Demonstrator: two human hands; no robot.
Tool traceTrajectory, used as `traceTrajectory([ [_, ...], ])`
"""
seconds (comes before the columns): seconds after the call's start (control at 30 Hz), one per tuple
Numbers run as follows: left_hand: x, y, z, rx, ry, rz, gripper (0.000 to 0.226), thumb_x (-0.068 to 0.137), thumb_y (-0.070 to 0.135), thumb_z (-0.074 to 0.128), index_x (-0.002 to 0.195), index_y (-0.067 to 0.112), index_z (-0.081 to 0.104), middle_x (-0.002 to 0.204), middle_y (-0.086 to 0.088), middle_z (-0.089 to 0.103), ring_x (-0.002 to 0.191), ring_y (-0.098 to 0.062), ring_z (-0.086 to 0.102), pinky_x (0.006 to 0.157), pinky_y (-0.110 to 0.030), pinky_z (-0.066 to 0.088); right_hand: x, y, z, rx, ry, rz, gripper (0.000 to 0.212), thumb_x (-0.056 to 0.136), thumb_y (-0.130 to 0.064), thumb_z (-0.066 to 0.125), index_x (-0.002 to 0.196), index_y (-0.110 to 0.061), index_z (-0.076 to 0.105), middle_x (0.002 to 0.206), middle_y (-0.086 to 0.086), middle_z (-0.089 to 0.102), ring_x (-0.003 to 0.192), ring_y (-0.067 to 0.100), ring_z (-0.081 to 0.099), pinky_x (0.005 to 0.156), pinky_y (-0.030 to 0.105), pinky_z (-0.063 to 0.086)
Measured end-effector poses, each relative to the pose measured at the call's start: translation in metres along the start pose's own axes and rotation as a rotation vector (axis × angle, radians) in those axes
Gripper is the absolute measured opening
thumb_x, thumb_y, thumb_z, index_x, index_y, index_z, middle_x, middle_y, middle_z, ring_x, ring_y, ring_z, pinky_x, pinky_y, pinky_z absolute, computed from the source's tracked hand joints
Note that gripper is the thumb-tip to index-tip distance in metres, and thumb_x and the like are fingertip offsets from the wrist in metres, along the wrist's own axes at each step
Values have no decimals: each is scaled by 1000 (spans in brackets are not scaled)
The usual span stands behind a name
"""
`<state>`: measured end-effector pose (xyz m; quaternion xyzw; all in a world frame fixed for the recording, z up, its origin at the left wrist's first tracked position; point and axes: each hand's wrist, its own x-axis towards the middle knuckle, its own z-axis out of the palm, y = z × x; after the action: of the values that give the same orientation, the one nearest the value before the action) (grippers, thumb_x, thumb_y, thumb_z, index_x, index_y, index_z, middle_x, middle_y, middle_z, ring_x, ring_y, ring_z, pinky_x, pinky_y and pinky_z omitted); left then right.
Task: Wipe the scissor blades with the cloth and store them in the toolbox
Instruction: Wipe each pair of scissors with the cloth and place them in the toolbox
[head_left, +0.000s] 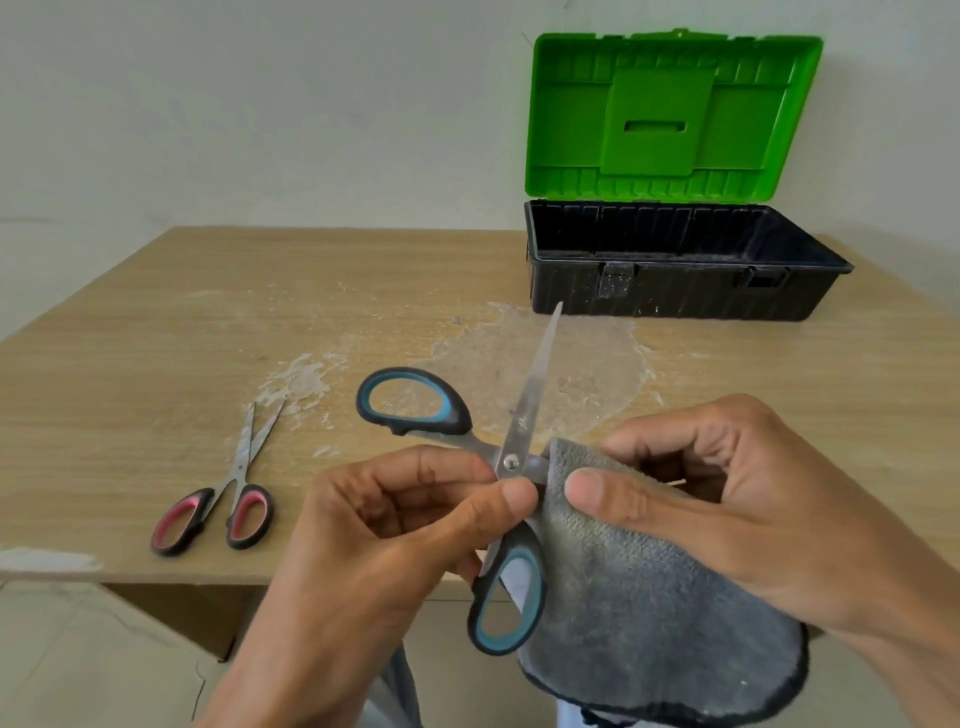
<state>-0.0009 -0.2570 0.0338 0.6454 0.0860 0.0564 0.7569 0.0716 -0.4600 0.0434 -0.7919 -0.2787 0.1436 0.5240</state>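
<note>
My left hand pinches the blue-and-black scissors near the pivot, above the table's front edge. The scissors are spread wide open, one blade pointing up toward the toolbox. The other blade is wrapped in the grey cloth, which my right hand grips around it with thumb and fingers. A second pair, the red-and-black scissors, lies slightly open on the table to the left. The black toolbox stands at the back right with its green lid raised.
The wooden table carries white residue patches and a dried clear stain in the middle. A pale wall rises behind. The floor shows below the table's front edge.
</note>
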Motion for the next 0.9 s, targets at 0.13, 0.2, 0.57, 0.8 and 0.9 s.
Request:
traceTrajectory([
  [0.13,-1,2,-7,13,-20,5,24,55,13,89,70,0,76,62,-17,69,52,-19,59,50,-20,50,-1,1,-6,24,4,-12,35,81,-57,75,84,-23,84,79,25,71,71,49,62,63,55,50],
  [0.2,-1,1,-10,13,-31,-10,31,55,18,94,72,0,76,65,-19,70,54,-20,61,53,-22,51,-2,4,-11,30,7,-12,34,79,-56,76,81,-23,85,77,24,72,70,47,64,63,49,52],
  [0.57,-2,1,-8,37,-26,50,30,58,21,93,71,0,76,64,-19,70,55,-22,62,55,-24,53,1,2,-11,38,-11,-33,37,83,-57,74,81,-21,84,72,22,65,68,42,57,67,45,48],
  [0.8,-1,2,-27,-55,34,18,41,44,26,90,74,1,76,72,-22,71,56,-19,63,52,-21,52,-9,9,-34,94,74,22,29,82,-42,86,83,-13,86,77,27,72,69,45,67,72,31,50],
  [0.9,0,2,-29,-45,36,26,41,44,26,89,74,1,76,66,-16,70,51,-14,60,48,-18,49,-15,12,-44,148,83,70,53,70,-56,88,93,-9,85,94,42,68,86,62,63,79,45,52],
])
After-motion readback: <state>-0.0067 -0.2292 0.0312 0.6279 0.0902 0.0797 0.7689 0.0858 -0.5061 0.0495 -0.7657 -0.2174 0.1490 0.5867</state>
